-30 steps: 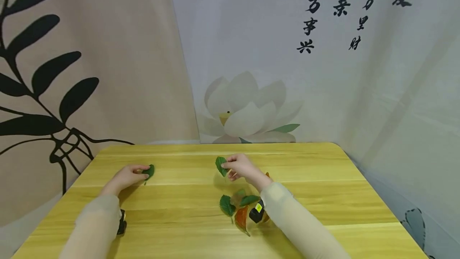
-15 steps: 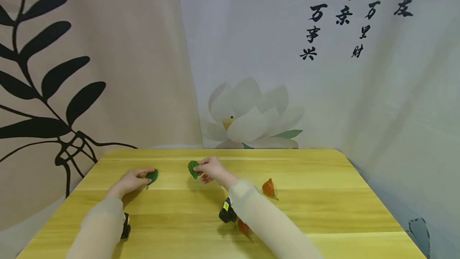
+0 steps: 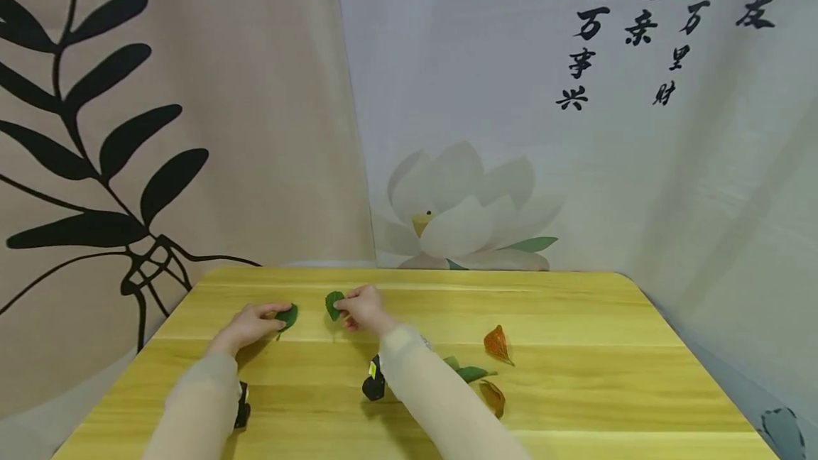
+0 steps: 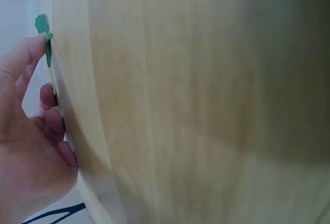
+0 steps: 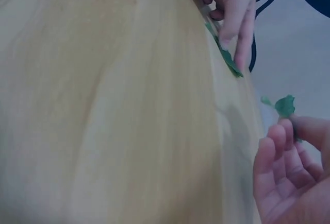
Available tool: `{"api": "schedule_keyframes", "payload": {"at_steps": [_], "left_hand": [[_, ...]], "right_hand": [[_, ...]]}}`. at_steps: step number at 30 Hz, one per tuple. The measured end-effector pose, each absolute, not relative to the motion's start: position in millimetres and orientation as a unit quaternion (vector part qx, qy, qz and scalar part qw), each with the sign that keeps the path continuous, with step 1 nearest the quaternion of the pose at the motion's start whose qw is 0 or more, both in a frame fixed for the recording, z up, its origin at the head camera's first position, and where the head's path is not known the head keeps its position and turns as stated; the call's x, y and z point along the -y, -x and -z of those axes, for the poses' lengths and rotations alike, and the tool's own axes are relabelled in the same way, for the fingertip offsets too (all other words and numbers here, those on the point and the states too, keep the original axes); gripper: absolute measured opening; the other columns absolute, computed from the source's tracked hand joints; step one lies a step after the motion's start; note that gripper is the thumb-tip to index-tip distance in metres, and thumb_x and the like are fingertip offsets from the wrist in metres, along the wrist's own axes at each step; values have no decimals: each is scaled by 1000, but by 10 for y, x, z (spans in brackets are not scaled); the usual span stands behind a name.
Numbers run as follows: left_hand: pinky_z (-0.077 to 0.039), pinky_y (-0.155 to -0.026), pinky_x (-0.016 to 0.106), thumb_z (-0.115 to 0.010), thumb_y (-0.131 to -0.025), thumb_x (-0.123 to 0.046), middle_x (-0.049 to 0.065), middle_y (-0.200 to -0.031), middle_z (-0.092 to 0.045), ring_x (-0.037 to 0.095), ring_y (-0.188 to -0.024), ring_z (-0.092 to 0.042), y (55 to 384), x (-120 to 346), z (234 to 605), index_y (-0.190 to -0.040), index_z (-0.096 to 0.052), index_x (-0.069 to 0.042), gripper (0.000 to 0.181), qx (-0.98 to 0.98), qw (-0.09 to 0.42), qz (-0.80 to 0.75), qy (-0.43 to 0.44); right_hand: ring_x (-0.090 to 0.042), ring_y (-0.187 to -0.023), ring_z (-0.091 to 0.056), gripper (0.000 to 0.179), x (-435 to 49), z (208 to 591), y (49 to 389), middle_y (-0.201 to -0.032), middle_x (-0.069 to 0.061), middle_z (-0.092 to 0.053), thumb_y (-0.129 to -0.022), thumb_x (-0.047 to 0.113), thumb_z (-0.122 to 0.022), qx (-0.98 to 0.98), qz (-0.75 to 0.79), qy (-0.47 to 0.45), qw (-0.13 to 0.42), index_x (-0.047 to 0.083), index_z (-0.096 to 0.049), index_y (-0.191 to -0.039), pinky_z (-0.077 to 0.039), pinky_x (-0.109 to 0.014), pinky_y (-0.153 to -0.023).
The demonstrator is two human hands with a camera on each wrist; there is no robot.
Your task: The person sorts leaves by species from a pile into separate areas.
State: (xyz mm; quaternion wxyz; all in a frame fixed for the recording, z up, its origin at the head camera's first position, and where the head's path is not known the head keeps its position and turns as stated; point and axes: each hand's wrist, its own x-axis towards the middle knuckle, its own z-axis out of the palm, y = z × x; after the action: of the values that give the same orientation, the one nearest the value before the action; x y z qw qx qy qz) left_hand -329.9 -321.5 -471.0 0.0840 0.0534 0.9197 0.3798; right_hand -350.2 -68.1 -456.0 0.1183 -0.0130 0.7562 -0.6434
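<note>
Presently, left hand pinches a dark-green leaf lying on the counter; right hand pinches a toothed leaf, raised.

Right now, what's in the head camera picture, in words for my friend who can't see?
A person's right hand pinches a rounded green leaf while their left hand touches a dark green leaf on a yellow wooden table. Two curled orange-brown leaves lie toward the right, near more green leaves, before a pale lotus-printed cloth.
</note>
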Motion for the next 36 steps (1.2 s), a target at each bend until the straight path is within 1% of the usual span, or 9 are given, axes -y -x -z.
{"api": "schedule_keyframes", "payload": {"at_steps": [4,10,14,17,19,21,27,32,36], "left_hand": [[-30,-98,68,-61,-95,-22,37,-140,-33,54,-123,-37,3270,3216,4697,-138,-55,-7,46,-919,83,-382,-43],[-30,-95,68,-62,-95,-21,34,-134,-37,50,-120,-36,3262,3155,4684,-138,-55,-8,45,-924,77,-375,-25],[-28,-94,69,-62,-95,-21,31,-133,-40,48,-120,-37,3250,3140,4686,-137,-56,-9,44,-924,79,-375,-22],[-23,-94,72,-61,-95,-21,31,-136,-40,49,-123,-34,3245,3154,4672,-137,-56,-10,44,-922,82,-377,-16],[-23,-96,73,-61,-96,-21,32,-138,-38,52,-125,-33,3255,3158,4668,-138,-56,-10,44,-923,83,-376,-15],[-19,-95,74,-61,-95,-22,32,-137,-37,52,-124,-31,3264,3163,4667,-138,-56,-11,44,-922,88,-377,-8],[-19,-93,75,-62,-95,-24,32,-133,-38,52,-122,-31,3287,3168,4671,-139,-55,-12,46,-926,89,-368,-9],[-20,-94,74,-61,-95,-26,30,-132,-40,49,-122,-35,3294,3160,4677,-139,-55,-15,46,-926,91,-366,-5],[-17,-93,76,-62,-95,-25,31,-133,-38,50,-122,-34,3285,3164,4676,-139,-55,-13,46,-924,91,-371,-5]], "right_hand": [[-11,-40,-50,11,813,4598,3468,-59,-7,-62,-87,5,-72,-747,655,3,114,4,-61,-88,-46,-23,-39],[-10,-39,-48,14,937,4682,3440,-54,-5,-55,-87,-1,-69,-728,674,-2,126,5,-56,-84,-43,-20,-37],[-11,-38,-48,16,996,4747,3454,-52,-6,-54,-88,-2,-67,-723,679,-12,127,5,-54,-83,-43,-21,-36],[-13,-38,-50,14,1037,4768,3477,-53,-7,-55,-88,0,-67,-728,675,-14,123,5,-55,-85,-45,-23,-36],[-14,-38,-51,13,1049,4771,3492,-53,-7,-56,-88,2,-68,-733,669,-13,121,4,-56,-84,-47,-25,-36],[-14,-37,-51,13,1060,4769,3501,-54,-8,-58,-88,4,-69,-741,661,-10,119,3,-57,-83,-48,-26,-36],[-14,-36,-51,16,1082,4740,3505,-55,-13,-63,-87,8,-70,-763,636,1,113,-3,-66,-76,-49,-28,-36],[-13,-35,-51,19,1100,4733,3508,-56,-13,-64,-87,11,-71,-779,619,1,104,-2,-67,-73,-49,-27,-37],[-13,-35,-52,21,1114,4737,3510,-57,-12,-65,-87,14,-72,-784,612,2,107,-2,-69,-74,-50,-28,-38]]}}
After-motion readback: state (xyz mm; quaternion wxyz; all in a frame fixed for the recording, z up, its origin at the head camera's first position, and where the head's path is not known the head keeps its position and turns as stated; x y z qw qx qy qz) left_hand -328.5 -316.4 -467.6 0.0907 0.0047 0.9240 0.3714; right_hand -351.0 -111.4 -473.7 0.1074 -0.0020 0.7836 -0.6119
